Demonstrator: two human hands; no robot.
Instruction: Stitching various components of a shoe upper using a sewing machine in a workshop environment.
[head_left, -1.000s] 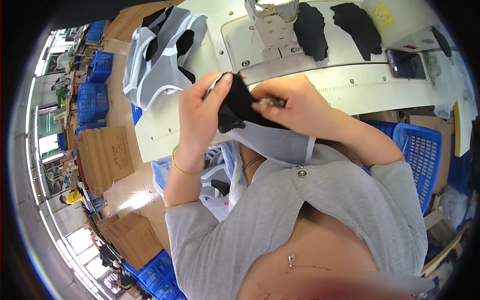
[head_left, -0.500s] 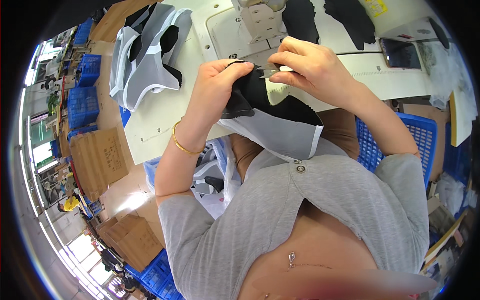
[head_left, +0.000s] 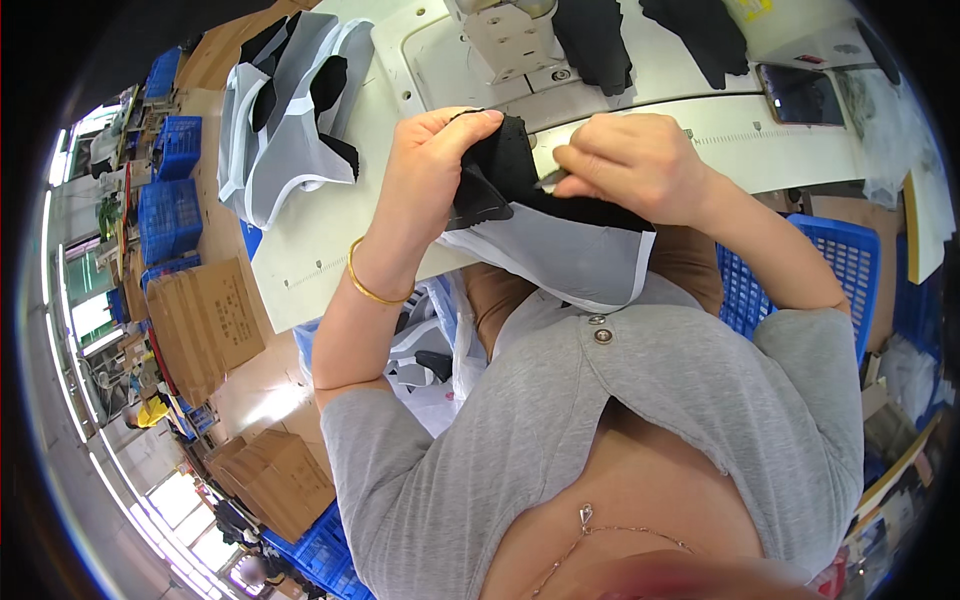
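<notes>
Between the thumb and fingers of my left hand (head_left: 428,168), the upper edge of a cut fabric piece (head_left: 565,252) is pinched. The piece is black at the top and grey with white edging lower down, hanging over the table's front edge towards my lap. My right hand (head_left: 640,165) is closed around small thread snips (head_left: 549,180); only their dark tip shows, beside the black part of the fabric. Most of the snips is hidden by my fingers.
A sewing machine (head_left: 510,40) stands at the table's back. Grey and black sewn pieces (head_left: 290,130) are piled at left. Black fabric pieces (head_left: 697,38) and a phone (head_left: 800,95) lie at back right. A blue crate (head_left: 845,260) sits right, with a plastic bag (head_left: 430,385) below the table.
My right hand has moved down and turned, its fingers now more closed; the snips' spread blades are no longer visible. My left hand keeps its pinch on the fabric, almost in place.
</notes>
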